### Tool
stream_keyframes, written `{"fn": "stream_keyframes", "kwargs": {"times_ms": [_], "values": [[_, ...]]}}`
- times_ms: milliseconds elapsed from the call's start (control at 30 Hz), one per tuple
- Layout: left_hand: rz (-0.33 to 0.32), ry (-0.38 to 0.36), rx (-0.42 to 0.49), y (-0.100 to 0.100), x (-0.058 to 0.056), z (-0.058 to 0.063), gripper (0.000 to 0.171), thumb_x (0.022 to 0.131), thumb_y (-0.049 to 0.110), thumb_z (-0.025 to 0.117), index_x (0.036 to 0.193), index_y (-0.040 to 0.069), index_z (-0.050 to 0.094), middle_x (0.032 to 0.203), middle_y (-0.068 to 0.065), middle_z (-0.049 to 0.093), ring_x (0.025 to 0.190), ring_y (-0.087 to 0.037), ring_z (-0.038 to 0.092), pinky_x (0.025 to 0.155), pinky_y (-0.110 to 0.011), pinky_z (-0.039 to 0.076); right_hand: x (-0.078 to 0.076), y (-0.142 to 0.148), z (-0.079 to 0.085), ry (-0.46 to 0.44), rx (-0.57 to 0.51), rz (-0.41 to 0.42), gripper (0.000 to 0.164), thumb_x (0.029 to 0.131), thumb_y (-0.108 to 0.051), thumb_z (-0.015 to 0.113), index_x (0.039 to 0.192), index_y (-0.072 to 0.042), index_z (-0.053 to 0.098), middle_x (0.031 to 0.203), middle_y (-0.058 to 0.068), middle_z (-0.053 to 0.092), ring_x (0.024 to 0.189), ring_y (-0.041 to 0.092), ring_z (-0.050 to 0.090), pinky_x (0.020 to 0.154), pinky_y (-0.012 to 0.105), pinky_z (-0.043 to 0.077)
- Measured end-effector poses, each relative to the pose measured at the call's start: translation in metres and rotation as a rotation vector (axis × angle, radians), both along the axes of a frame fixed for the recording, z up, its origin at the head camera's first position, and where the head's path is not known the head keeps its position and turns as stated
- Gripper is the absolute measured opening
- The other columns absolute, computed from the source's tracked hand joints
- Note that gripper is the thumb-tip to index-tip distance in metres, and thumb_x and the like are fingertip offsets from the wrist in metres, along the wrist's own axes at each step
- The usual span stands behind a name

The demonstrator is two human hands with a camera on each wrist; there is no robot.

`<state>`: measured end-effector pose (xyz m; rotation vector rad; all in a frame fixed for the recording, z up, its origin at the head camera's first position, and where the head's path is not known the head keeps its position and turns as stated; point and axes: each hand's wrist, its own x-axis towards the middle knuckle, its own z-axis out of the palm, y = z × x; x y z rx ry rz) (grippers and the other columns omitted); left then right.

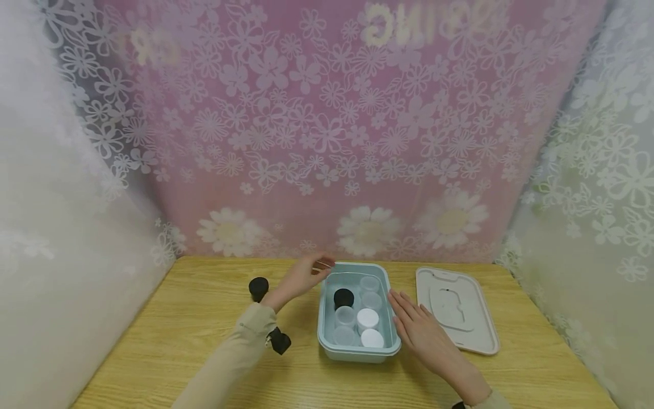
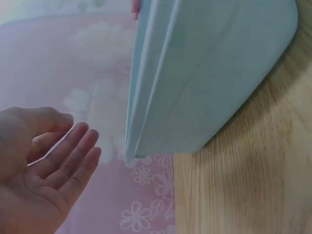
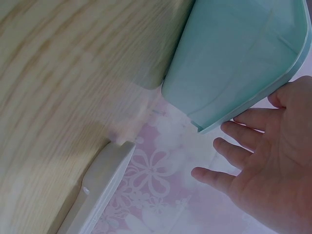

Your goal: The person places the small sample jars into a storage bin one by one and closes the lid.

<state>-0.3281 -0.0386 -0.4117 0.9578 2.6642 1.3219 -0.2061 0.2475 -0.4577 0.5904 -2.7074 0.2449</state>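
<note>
A light blue plastic bin (image 1: 323, 318) stands uncovered on the wooden table. Inside are a black round lid or jar (image 1: 344, 298), two white round lids or jars (image 1: 368, 320) and several translucent round ones (image 1: 370, 283). My left hand (image 1: 306, 274) is at the bin's far left corner, fingers loosely bent; in the left wrist view the hand (image 2: 48, 170) holds nothing and stands apart from the bin wall (image 2: 204, 73). My right hand (image 1: 421, 332) lies along the right side, fingers extended; in the right wrist view its fingertips (image 3: 234, 127) are at the bin's rim, seemingly touching it.
A pale rectangular lid (image 1: 482, 318) lies flat on the table (image 1: 204, 318) right of the bin, close to my right hand. Black gear (image 1: 259, 288) sits at my left wrist. A flowered pink curtain (image 1: 317, 142) hangs along the table's far edge, with whitish curtains at both sides.
</note>
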Motion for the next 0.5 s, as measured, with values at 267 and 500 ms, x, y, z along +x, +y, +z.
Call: {"fn": "stream_keyframes", "kwargs": {"times_ms": [267,500], "values": [[0.099,-0.054,0.274,-0.032,0.003,-0.001,0.024,0.095,0.026,0.052,0.117,0.022,0.060,0.111,-0.005,0.063,0.096,-0.016,0.062,0.081,-0.033,0.054,0.000,0.000,0.001,-0.011,-0.013,-0.007,0.050,0.097,-0.027,0.046,0.143,-0.013,0.034,0.146,0.003,0.036,0.133,0.026,0.033,0.102,0.056,0.033],[0.196,-0.110,0.415,-0.063,0.004,-0.005,0.027,0.095,0.030,0.051,0.117,0.019,0.059,0.116,-0.008,0.062,0.104,-0.022,0.061,0.084,-0.028,0.053,-0.001,0.000,0.000,0.001,-0.004,-0.002,0.050,0.097,-0.026,0.047,0.143,-0.012,0.035,0.145,0.004,0.036,0.133,0.026,0.034,0.101,0.056,0.034]]}}
